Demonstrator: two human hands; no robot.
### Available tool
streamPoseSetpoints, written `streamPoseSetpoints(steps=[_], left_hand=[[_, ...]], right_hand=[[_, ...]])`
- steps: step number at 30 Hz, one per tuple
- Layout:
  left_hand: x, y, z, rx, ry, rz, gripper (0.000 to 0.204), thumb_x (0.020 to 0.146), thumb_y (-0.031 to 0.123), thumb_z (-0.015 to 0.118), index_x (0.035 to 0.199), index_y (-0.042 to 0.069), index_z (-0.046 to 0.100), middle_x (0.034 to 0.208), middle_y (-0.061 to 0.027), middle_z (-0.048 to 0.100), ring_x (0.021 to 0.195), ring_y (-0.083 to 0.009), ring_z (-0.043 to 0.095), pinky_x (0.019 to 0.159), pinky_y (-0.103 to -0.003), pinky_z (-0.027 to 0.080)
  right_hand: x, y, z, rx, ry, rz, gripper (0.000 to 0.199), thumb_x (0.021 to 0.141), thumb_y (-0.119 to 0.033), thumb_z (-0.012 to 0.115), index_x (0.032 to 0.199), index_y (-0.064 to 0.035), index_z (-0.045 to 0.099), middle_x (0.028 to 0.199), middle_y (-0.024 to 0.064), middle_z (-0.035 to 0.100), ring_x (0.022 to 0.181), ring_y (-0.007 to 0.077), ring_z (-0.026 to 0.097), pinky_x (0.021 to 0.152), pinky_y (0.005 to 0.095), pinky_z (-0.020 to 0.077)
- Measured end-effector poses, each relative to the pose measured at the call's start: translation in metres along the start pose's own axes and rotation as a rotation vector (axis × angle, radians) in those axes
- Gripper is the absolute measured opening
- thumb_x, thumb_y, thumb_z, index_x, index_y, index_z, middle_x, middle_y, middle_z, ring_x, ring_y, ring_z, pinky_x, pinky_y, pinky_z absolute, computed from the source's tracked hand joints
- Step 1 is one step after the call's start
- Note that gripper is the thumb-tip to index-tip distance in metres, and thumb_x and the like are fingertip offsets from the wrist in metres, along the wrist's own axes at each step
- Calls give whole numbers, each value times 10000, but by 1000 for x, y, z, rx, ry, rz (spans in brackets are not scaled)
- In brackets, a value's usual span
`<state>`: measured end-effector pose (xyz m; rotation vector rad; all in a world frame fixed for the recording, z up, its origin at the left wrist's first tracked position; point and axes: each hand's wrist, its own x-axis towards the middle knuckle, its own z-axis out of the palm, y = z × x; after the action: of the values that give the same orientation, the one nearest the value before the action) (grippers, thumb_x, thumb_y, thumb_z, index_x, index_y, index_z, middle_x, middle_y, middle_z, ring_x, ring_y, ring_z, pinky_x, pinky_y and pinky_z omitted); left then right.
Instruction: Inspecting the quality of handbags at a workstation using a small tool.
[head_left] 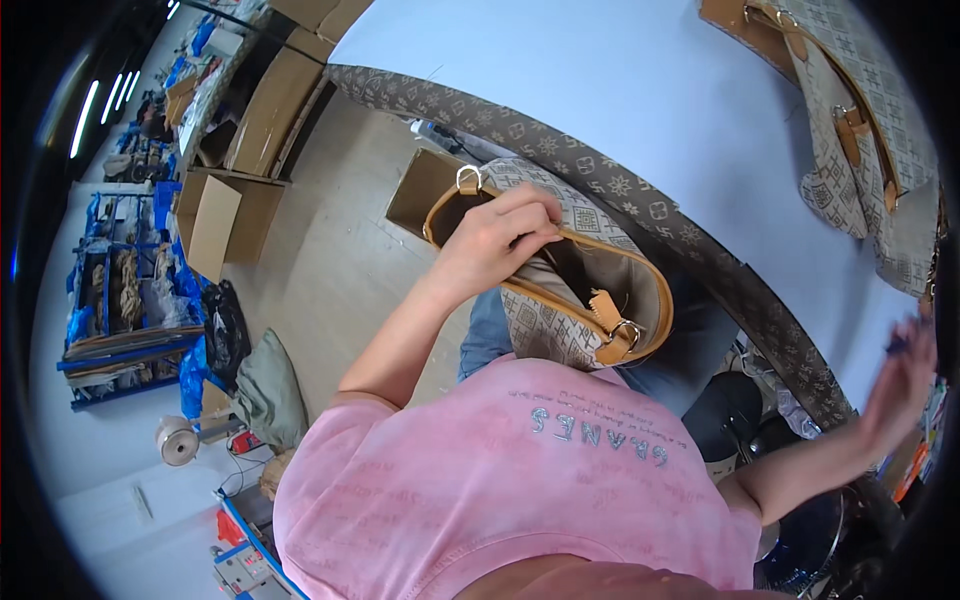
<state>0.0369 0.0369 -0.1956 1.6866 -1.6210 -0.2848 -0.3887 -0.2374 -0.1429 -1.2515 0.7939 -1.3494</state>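
Note:
A beige patterned handbag (555, 325) with tan trim sits on my lap, its mouth open toward me. My left hand (505, 235) is closed on the far rim of the handbag, thumb and fingers pinching the edge. Metal rings hang at both ends of the mouth, and a tan zipper end tab (605, 308) sticks up near the right end. Far off to the right, my right hand (905, 375) is raised beside the table edge, away from the handbag. It is smeared by motion, with a dark bluish patch at its fingers that I cannot make out.
A white-topped table (560, 80) with a brown patterned edge band (540, 140) runs in front of me. More patterned bags (850, 150) lie at its far right. Cardboard boxes (230, 225) and a blue rack (130, 300) stand at the left. A green sack (270, 385) rests behind my left elbow.

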Motion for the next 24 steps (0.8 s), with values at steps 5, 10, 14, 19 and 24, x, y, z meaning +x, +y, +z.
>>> streamPoseSetpoints(steps=[5,10,14,19,24], left_hand=[[-23,-14,3,48,143,157,121,759,-45,722,823,3,632,951,-101,676,843,-222,673,702,-301,552],[-27,-19,-4,60,222,230,136,745,-53,730,821,5,633,938,-117,678,833,-228,681,692,-297,565],[-31,-21,-7,59,244,234,143,742,-59,730,824,6,633,935,-121,679,817,-228,681,674,-296,565],[-30,-24,-7,46,255,235,143,743,-58,730,825,5,630,935,-118,679,817,-224,680,676,-294,564],[-30,-24,-6,40,249,237,141,748,-57,727,827,6,629,940,-118,677,811,-223,679,669,-293,560]], right_hand=[[-54,44,187,-145,-567,335,523,843,-33,573,1353,3,465,993,66,566,798,120,511,767,256,449],[-83,64,251,-344,-1015,95,434,864,-63,641,1292,-76,565,866,19,557,712,96,507,634,254,436],[-97,66,268,-545,-1146,-149,395,843,-101,689,1232,-112,620,805,53,556,686,138,541,622,289,456],[-102,64,268,-741,-1151,-284,399,829,-145,708,1221,-139,632,782,78,535,632,213,537,591,323,455],[-109,58,268,-828,-1093,-360,386,838,-164,703,1217,-142,634,765,67,522,599,228,533,563,343,447]])
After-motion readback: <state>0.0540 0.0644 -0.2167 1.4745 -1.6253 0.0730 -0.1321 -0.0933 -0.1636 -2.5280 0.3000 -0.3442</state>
